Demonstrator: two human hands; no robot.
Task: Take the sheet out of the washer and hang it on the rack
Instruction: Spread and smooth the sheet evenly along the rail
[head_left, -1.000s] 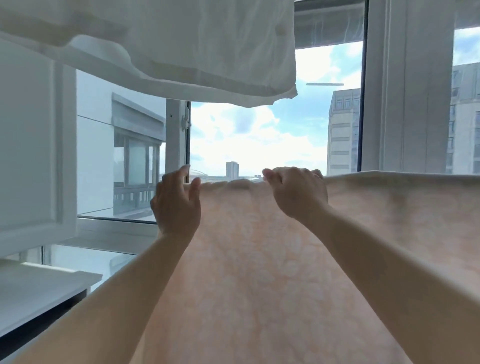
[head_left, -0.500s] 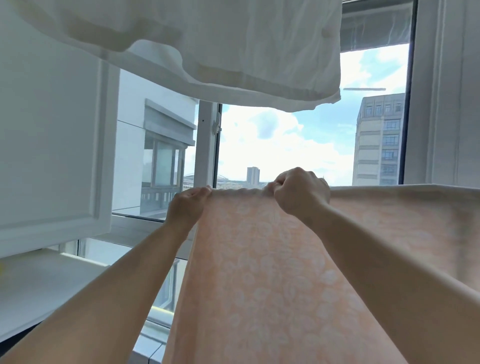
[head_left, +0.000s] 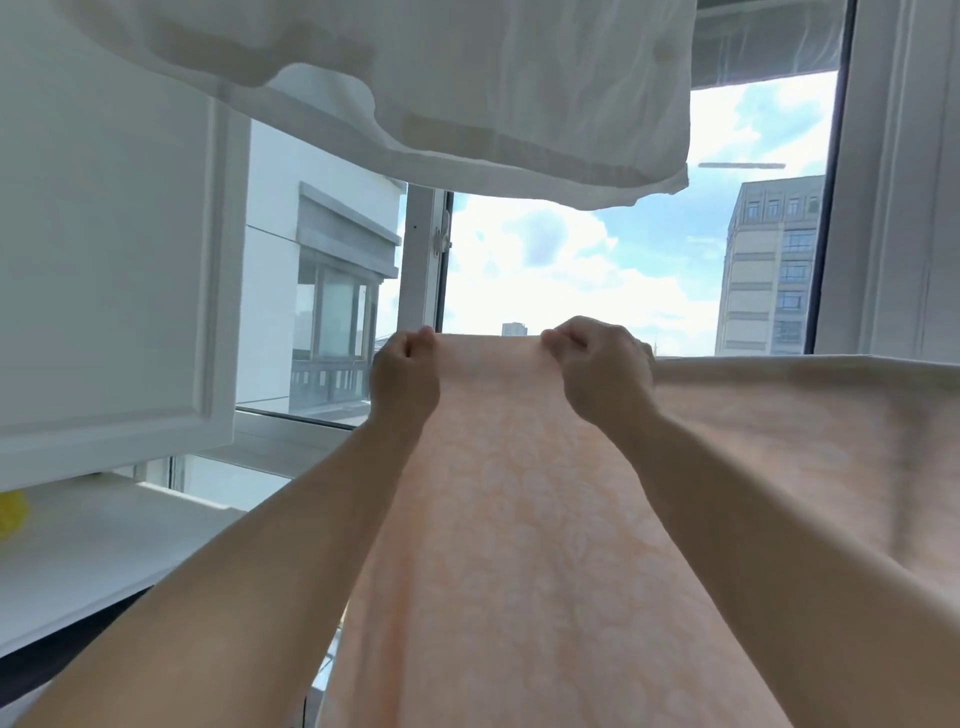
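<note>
Both hands are raised in front of the window, and each is seen curled onto the top edge of the sheet (head_left: 519, 519). That edge is pinched near its left corner by the left hand (head_left: 405, 379), thumb and fingers closed over the fold. A little further along, the same edge is gripped by the right hand (head_left: 605, 374), knuckles up, so that the cloth between the two is held taut and level. No brand, label or writing can be read anywhere.

To the right of the right hand the sheet is seen draped in a straight horizontal line; the support beneath it is hidden by the cloth. Overhead, a white fabric (head_left: 467, 93) is hung, its hem sagging just above the hands and covering the upper part of the view. A white cabinet door (head_left: 114, 270) is stood at the left, with a white counter (head_left: 104, 551) below it and a yellow object (head_left: 10, 512) at the counter's edge, too cut off to identify. Buildings and cloudy sky are shown through the window (head_left: 571, 270).

The sheet is pale peach, printed with a faint white leaf-like pattern, and light is let through it.
</note>
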